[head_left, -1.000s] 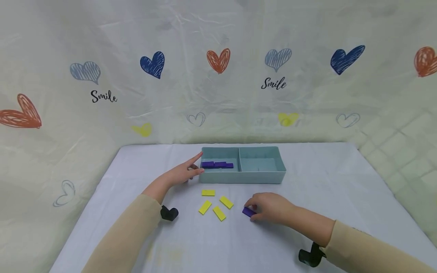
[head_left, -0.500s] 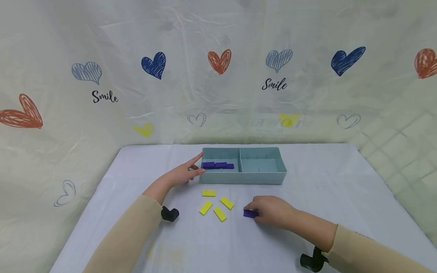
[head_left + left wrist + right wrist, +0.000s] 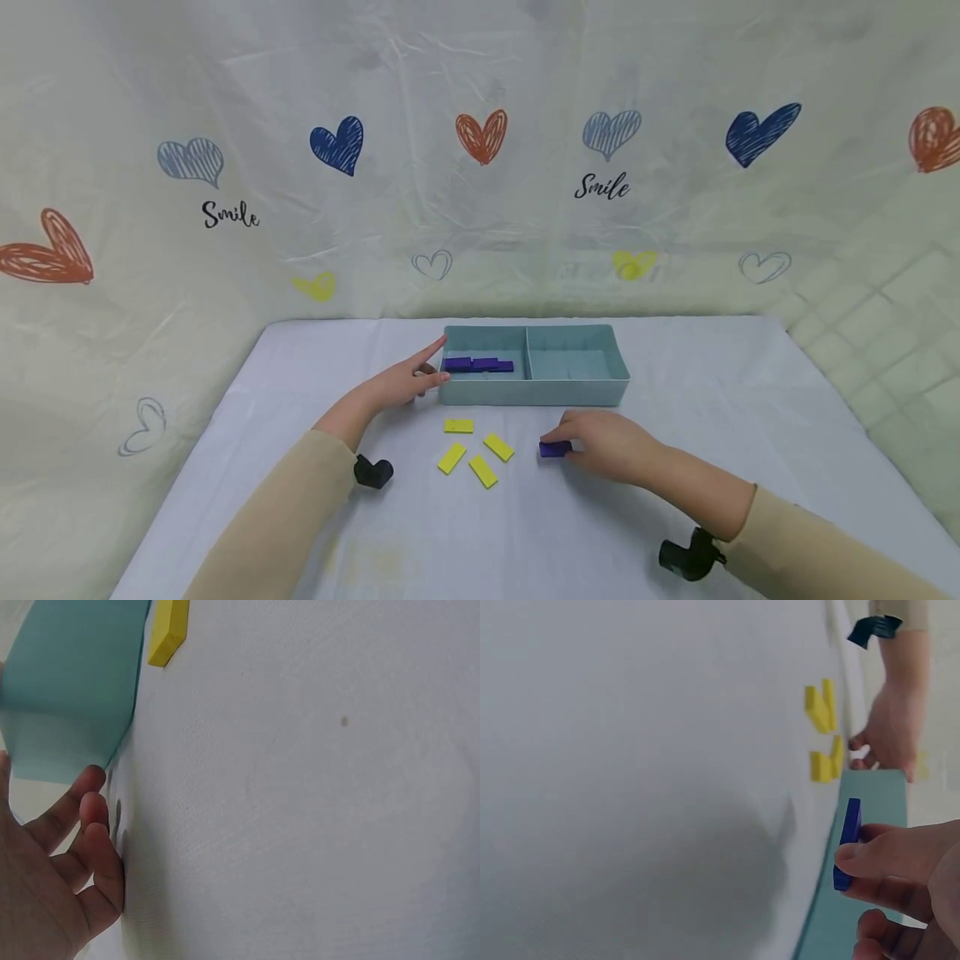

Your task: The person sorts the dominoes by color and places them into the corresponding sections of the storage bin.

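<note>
My right hand [image 3: 618,446] pinches a flat purple block [image 3: 555,449] between thumb and fingers, in front of the light-blue two-part box [image 3: 534,393]. In the right wrist view the purple block [image 3: 847,844] stands out from the fingertips, with the box behind it. At the box's left end rests my left hand [image 3: 393,383], its index finger stretched to the back corner and its thumb at the front corner. The left wrist view has its other fingers loosely bent beside the box wall [image 3: 71,682]. A row of purple blocks [image 3: 486,364] lies in the left compartment.
Several yellow blocks [image 3: 483,471] lie loose on the white cloth-covered table [image 3: 450,533], between the box and the front edge. Behind the table hangs a pale curtain [image 3: 525,67] printed with hearts. A black wrist camera [image 3: 373,472] sticks out at the left cuff.
My right hand turned the purple block until its long side runs level, then moved it slightly up toward the box. The left hand, box and yellow blocks stayed in place.
</note>
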Action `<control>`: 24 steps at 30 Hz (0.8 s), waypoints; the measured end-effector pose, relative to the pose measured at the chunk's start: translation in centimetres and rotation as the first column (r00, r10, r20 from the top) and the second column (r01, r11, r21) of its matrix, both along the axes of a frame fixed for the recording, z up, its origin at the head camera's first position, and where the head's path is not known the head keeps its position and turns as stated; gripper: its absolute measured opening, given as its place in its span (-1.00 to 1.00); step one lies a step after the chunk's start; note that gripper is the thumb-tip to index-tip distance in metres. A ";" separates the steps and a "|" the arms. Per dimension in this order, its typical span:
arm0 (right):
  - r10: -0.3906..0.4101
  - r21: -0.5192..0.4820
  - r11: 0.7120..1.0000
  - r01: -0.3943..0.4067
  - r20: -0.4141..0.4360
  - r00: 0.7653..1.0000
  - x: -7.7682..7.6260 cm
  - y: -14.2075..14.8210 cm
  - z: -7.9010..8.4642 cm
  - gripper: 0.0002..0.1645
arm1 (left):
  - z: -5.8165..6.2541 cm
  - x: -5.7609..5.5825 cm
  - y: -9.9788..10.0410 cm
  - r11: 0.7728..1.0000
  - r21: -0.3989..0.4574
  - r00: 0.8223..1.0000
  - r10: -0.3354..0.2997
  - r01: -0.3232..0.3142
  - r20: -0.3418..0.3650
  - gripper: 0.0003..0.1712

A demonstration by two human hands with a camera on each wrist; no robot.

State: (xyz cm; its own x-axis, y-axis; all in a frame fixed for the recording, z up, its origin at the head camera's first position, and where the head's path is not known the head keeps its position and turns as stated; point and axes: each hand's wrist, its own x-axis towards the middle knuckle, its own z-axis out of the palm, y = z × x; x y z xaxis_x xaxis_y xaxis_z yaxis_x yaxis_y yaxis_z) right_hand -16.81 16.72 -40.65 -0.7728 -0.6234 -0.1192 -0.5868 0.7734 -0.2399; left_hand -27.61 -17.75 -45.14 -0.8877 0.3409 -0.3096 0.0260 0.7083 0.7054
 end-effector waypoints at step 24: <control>-0.014 -0.049 0.999 0.015 0.004 1.000 -6.3 -2.3 4.9 -0.54 | -0.2 0.1 0.1 1.000 -0.006 1.000 0.003 -0.003 -0.009 -0.13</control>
State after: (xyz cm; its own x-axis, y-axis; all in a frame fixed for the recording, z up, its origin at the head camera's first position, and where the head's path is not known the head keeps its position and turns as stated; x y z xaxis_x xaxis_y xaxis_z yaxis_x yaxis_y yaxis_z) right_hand -23.08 14.38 -35.75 -0.7815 -0.6172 -0.0915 -0.5747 0.7691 -0.2797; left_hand -27.53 -17.66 -45.34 -0.8915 0.3359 -0.3039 0.0297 0.7128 0.7007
